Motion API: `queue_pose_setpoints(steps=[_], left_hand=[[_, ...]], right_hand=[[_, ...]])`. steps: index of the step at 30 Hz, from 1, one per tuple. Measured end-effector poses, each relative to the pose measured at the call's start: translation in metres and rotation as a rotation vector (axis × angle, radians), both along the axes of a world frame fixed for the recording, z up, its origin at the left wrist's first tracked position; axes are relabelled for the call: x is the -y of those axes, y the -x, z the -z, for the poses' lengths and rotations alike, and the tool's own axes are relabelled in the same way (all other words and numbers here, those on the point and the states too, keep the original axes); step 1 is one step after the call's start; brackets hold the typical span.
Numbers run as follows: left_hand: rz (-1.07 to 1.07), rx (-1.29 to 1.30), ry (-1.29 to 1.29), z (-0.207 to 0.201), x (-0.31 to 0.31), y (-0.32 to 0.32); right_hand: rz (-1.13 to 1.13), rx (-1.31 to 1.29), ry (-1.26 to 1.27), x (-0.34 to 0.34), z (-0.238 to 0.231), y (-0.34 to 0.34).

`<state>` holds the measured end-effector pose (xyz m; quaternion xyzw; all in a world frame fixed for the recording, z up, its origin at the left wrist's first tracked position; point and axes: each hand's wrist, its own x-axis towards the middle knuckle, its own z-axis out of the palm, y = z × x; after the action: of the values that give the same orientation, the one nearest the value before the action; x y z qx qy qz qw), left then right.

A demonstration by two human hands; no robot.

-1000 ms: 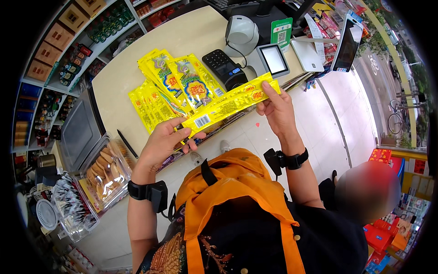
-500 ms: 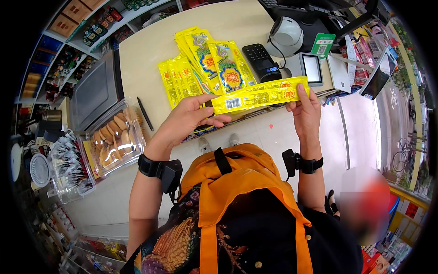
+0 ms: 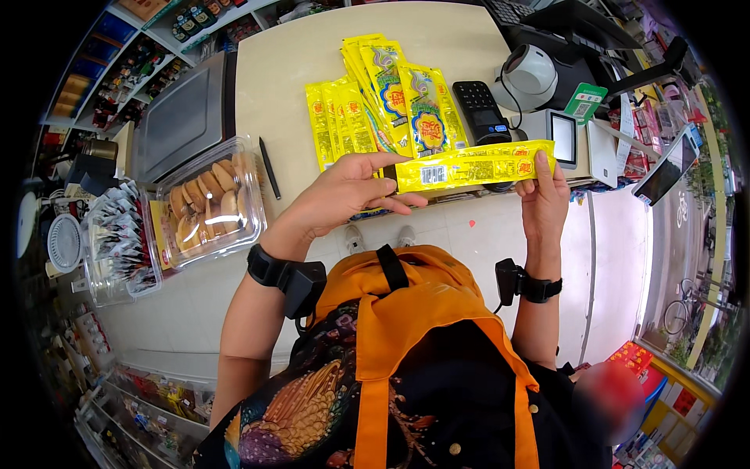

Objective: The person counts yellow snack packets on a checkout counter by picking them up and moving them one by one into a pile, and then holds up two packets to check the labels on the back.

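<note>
A long, narrow yellow candy packet [image 3: 474,166] is stretched level between my two hands, in front of the counter's near edge. My left hand [image 3: 349,191] pinches its dark left end between thumb and finger, the other fingers spread loosely below. My right hand [image 3: 542,192] grips the right end, thumb on top. A barcode shows on the side facing me. Just beyond lie more yellow candy packets [image 3: 428,109] in an overlapping pile, with a further row of yellow packets [image 3: 337,119] to their left.
On the counter [image 3: 305,47] stand a black card keypad [image 3: 480,109], a white scanner [image 3: 529,76] and a small screen device [image 3: 561,134]. Left are a black pen [image 3: 269,168], a clear box of pastries [image 3: 207,199] and a grey tray [image 3: 183,109]. A person [image 3: 609,400] is at lower right.
The whole scene has shifted rightward in the picture as the view turned. Both hands keep their hold on the packet, which stays level.
</note>
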<state>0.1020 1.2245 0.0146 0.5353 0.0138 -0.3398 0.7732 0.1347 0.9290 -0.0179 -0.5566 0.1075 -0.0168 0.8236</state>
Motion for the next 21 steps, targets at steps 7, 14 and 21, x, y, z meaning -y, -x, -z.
queue_pose_setpoints(steps=[7, 14, 21], left_hand=[[0.164, 0.017, 0.05, 0.003, 0.0, 0.004], [0.374, -0.053, 0.103, 0.001, 0.021, 0.009], [0.17, -0.172, 0.29, 0.018, 0.036, 0.016]], right_hand=[[-0.059, 0.027, -0.038, 0.006, -0.004, -0.006], [-0.241, 0.034, 0.207, -0.026, -0.032, -0.003], [-0.349, 0.08, 0.209, -0.075, -0.037, -0.003]])
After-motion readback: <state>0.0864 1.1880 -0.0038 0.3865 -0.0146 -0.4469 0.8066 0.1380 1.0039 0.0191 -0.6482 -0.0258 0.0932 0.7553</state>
